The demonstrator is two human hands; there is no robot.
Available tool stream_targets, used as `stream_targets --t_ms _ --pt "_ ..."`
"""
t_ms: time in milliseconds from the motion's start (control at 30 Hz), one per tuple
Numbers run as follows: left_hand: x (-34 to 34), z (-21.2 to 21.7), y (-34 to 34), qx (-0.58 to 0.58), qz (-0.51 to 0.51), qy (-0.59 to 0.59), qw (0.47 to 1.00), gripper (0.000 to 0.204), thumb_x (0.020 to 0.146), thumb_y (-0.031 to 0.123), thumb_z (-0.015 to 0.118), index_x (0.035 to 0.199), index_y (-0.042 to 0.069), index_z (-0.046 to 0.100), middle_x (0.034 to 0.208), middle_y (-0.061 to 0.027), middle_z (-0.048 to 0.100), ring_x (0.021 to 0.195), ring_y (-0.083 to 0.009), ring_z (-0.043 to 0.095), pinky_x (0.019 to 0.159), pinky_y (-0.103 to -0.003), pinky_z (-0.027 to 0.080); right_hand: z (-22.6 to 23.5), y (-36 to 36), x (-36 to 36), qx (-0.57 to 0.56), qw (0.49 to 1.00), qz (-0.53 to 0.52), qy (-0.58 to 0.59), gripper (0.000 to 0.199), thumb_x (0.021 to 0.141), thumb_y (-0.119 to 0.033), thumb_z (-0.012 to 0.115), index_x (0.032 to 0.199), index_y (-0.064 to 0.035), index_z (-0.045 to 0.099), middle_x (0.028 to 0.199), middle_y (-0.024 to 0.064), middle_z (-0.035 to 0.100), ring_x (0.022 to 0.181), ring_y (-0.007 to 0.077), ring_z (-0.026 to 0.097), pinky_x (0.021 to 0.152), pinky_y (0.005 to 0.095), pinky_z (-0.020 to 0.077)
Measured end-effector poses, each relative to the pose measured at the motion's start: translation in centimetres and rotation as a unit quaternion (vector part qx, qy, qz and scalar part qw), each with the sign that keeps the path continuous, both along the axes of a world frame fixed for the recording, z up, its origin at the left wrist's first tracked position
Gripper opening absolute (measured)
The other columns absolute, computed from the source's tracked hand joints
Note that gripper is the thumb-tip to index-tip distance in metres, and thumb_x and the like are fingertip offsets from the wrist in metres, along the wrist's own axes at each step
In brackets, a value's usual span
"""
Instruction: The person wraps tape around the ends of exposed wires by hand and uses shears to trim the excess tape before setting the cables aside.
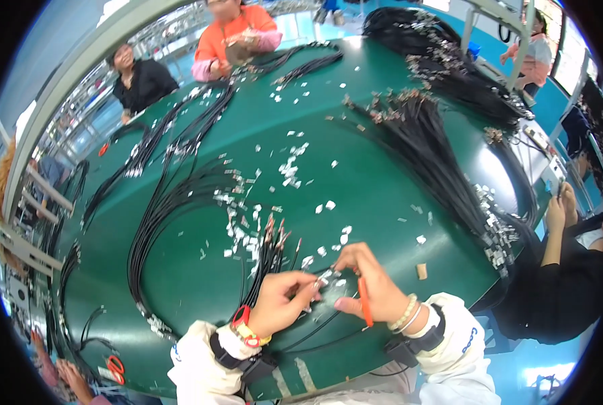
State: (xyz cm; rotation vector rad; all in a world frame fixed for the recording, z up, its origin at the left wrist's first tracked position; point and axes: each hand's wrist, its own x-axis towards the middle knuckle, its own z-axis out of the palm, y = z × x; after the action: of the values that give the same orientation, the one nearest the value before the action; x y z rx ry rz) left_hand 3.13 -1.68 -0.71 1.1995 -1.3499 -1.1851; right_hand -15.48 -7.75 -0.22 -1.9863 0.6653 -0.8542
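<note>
My left hand (284, 302) is closed in a pinch near the front of the green table, on the end of a black cable (317, 329) by a small white tag. My right hand (377, 287) is just to its right, with scissors (365, 302) held in it; their orange handle shows against the palm. Its thumb and forefinger reach toward the left fingertips, and the blades are hard to make out. Beyond my left hand lies a bundle of black cables (266, 260) with copper-coloured ends. White label pieces (251, 241) are scattered around it.
A curved cable bundle (139, 250) lies to the left, a thick one (420, 138) to the far right. Orange scissors (116, 369) rest at the lower left edge. A tan block (422, 271) sits right of my hands. Co-workers are around the green table (376, 209).
</note>
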Motion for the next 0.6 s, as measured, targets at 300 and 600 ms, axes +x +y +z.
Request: stream_targets --t_ms 300,600 --pt "-0.5 -0.1 -0.7 -0.022 0.007 0.002 1.000 0.013 0.084 0.005 0.052 0.090 -0.004 0.059 0.071 -0.0065 0.062 0.062 -0.0073 0.056 0.053 -0.019 0.044 -0.7 -0.4 0.8 -0.138 0.986 0.003 0.093 0.062 0.054 -0.031 0.079 0.095 0.0033 0.048 0.098 0.0141 0.044 0.087 0.0295 0.047 0.076 0.0352 0.0405" --pt "-0.5 -0.1 -0.7 -0.080 -0.040 -0.086 0.992 0.012 0.084 0.001 0.049 0.090 -0.005 0.057 0.072 -0.0081 0.062 0.060 -0.0109 0.059 0.053 -0.021 0.047 -1.2 -0.3 0.9 -0.139 0.986 0.004 0.090 0.059 0.057 -0.039 0.075 0.088 0.0037 0.050 0.088 0.0107 0.045 0.080 0.0284 0.047 0.068 0.0359 0.0401"
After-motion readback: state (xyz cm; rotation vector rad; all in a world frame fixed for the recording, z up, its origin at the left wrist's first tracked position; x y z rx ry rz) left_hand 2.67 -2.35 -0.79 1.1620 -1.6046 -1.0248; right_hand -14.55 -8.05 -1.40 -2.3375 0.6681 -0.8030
